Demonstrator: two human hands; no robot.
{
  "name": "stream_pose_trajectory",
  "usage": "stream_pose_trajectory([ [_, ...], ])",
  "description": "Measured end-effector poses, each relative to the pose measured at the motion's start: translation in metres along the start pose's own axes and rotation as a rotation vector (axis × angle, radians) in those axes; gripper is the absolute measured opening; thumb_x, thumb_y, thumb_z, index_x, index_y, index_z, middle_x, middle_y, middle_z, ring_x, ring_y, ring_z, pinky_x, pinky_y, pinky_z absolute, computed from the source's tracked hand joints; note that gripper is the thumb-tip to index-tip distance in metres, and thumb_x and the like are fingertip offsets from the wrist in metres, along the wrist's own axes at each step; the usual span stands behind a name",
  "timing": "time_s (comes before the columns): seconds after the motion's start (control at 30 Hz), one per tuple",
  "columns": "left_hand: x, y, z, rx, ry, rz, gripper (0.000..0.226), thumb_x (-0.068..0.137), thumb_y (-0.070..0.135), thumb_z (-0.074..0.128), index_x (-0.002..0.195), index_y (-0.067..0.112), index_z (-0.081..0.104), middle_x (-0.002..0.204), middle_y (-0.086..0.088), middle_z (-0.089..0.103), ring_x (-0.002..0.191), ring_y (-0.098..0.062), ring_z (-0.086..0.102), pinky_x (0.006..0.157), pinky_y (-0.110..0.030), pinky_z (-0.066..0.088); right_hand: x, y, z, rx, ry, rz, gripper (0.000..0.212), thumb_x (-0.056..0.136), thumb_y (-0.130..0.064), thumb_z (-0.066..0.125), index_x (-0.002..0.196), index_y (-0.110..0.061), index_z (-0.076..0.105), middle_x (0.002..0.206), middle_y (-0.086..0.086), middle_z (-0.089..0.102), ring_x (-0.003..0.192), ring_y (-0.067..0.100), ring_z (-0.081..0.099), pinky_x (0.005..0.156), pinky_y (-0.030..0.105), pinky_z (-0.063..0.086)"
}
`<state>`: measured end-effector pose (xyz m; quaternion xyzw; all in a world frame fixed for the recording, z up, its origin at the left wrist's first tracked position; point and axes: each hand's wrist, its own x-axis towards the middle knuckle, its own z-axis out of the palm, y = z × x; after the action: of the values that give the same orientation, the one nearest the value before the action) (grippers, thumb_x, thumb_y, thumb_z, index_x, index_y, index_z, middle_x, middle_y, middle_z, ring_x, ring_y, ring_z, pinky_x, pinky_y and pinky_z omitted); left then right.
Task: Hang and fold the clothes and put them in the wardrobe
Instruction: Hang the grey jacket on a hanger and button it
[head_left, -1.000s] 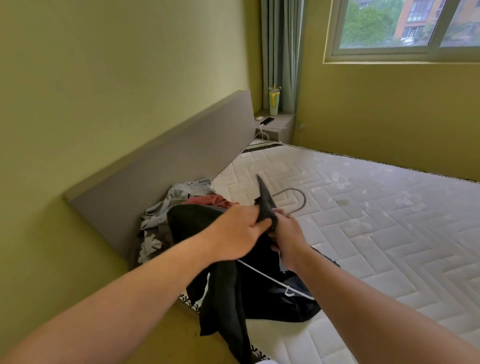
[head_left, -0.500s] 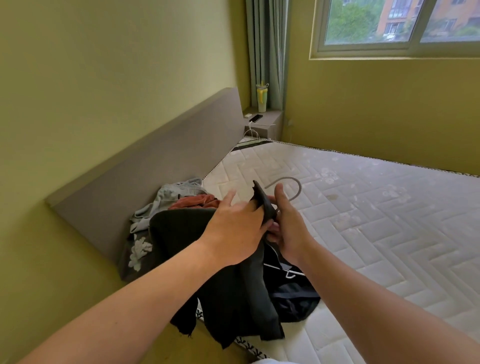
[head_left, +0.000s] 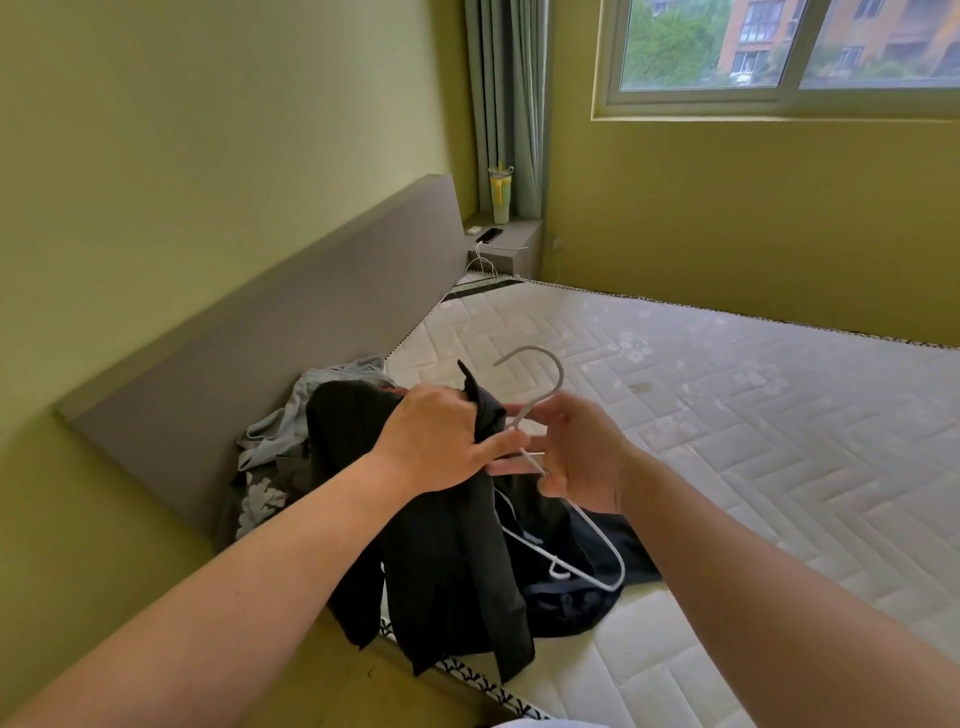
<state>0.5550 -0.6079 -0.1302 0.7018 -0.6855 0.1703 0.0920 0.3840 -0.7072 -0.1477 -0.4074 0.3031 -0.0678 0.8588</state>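
A black garment (head_left: 447, 561) hangs from my left hand (head_left: 441, 441), which grips its bunched top edge above the near corner of the mattress (head_left: 727, 467). My right hand (head_left: 576, 457) holds the neck of a white wire hanger (head_left: 540, 395), its hook curving up and its lower arm reaching down over a dark navy garment (head_left: 587, 592) that lies on the mattress. A pile of clothes (head_left: 280, 447), grey, floral and reddish, sits against the headboard behind the black garment. No wardrobe is in view.
The grey headboard (head_left: 291, 332) runs along the left wall. A bedside shelf (head_left: 509, 244) in the far corner carries a tumbler (head_left: 500, 195) and a phone (head_left: 490, 235) with white cables. A curtain (head_left: 506, 104) and a window (head_left: 779, 47) lie beyond.
The black garment has been drawn further onto the hanger's left side. The hanger's hook now stands clear above my hands and its white lower arm shows again.
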Motion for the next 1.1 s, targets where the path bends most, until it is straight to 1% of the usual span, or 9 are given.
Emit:
stream_pose_trajectory([
  [0.13, 0.0, -0.004, 0.0, 0.064, -0.102, -0.054, 0.077, 0.084, 0.09, 0.022, 0.057, 0.023, 0.05, 0.052, 0.007, 0.047, 0.052, -0.008, 0.048, 0.077, -0.035, 0.048, 0.013, 0.015, -0.007, -0.512, 0.451, 0.174, 0.033, 0.104, -0.032, 0.044, 0.109, -0.001, 0.055, 0.104, 0.019, 0.065, 0.084, 0.036, 0.072, 0.03, 0.017, 0.034],
  [0.3, -0.005, 0.0, -0.005, 0.063, -0.002, 0.008, 0.065, 0.087, 0.075, 0.039, 0.05, 0.023, 0.046, 0.046, 0.01, 0.04, 0.048, -0.008, 0.045, 0.074, -0.033, 0.046, 0.038, 0.042, -0.022, -0.929, 0.568, 0.307, 0.017, 0.091, -0.022, 0.065, 0.096, -0.009, 0.057, 0.079, 0.008, 0.058, 0.065, 0.021, 0.058, 0.037, 0.017, 0.04],
  [0.43, -0.009, 0.001, -0.018, -0.011, 0.117, 0.09, 0.045, 0.084, 0.057, 0.057, 0.053, 0.026, 0.047, 0.048, 0.014, 0.036, 0.051, -0.009, 0.044, 0.071, -0.029, 0.04, 0.054, 0.058, -0.023, -1.063, 0.55, 0.386, 0.049, 0.083, -0.025, 0.079, 0.12, -0.012, 0.049, 0.105, 0.01, 0.055, 0.092, 0.029, 0.06, 0.053, 0.03, 0.051],
  [0.6, -0.008, -0.004, -0.043, -0.159, 0.231, 0.161, 0.035, 0.083, 0.045, 0.054, 0.056, 0.026, 0.045, 0.053, 0.013, 0.038, 0.055, -0.009, 0.04, 0.074, -0.025, 0.025, 0.069, 0.078, -0.026, -1.065, 0.529, 0.371, 0.1, 0.078, -0.029, 0.084, 0.153, -0.005, 0.023, 0.147, 0.017, 0.044, 0.136, 0.035, 0.043, 0.106, 0.039, 0.043],
  [0.77, -0.005, -0.013, -0.065, -0.23, 0.284, 0.171, 0.03, 0.082, 0.041, 0.055, 0.06, 0.026, 0.04, 0.054, 0.013, 0.037, 0.056, -0.008, 0.038, 0.076, -0.025, 0.028, 0.076, 0.089, -0.015, -1.103, 0.495, 0.243, 0.042, 0.103, -0.021, 0.045, 0.141, -0.002, 0.048, 0.139, 0.017, 0.055, 0.129, 0.033, 0.051, 0.106, 0.036, 0.04],
  [0.87, -0.002, -0.026, -0.068, -0.222, 0.202, 0.095, 0.025, 0.081, 0.045, 0.052, 0.07, 0.023, 0.048, 0.055, 0.011, 0.043, 0.053, -0.01, 0.043, 0.076, -0.031, 0.044, 0.078, 0.073, -0.01, -0.768, 0.57, 0.123, 0.036, 0.101, -0.015, 0.039, 0.126, 0.001, 0.058, 0.124, 0.02, 0.063, 0.114, 0.035, 0.06, 0.099, 0.04, 0.049],
  [0.97, -0.001, -0.045, -0.061, -0.17, 0.114, -0.047, 0.058, 0.079, 0.047, 0.062, 0.126, 0.017, 0.046, 0.066, 0.009, 0.051, 0.057, -0.01, 0.046, 0.08, -0.031, 0.049, 0.074, 0.037, -0.003, -0.463, 0.687, 0.006, 0.035, 0.098, -0.022, 0.038, 0.12, -0.005, 0.059, 0.109, 0.015, 0.065, 0.099, 0.031, 0.061, 0.086, 0.036, 0.049],
  [1.03, 0.0, -0.056, -0.053, -0.172, 0.011, -0.106, 0.097, 0.078, 0.045, 0.07, 0.154, 0.026, 0.013, 0.069, 0.007, 0.058, 0.056, -0.008, 0.051, 0.072, -0.025, 0.048, 0.066, 0.009, 0.004, -0.422, 0.721, -0.11, 0.035, 0.098, -0.031, 0.04, 0.116, -0.008, 0.06, 0.098, 0.008, 0.063, 0.091, 0.026, 0.06, 0.079, 0.035, 0.049],
  [1.1, 0.002, -0.063, -0.046, -0.241, -0.126, -0.136, 0.122, 0.075, 0.045, 0.075, 0.155, 0.039, -0.017, 0.082, 0.008, 0.062, 0.057, -0.008, 0.058, 0.066, -0.022, 0.052, 0.053, -0.02, 0.016, -0.56, 0.658, -0.209, 0.029, 0.095, -0.039, 0.051, 0.11, -0.017, 0.062, 0.096, 0.004, 0.064, 0.089, 0.022, 0.061, 0.072, 0.034, 0.05],
])
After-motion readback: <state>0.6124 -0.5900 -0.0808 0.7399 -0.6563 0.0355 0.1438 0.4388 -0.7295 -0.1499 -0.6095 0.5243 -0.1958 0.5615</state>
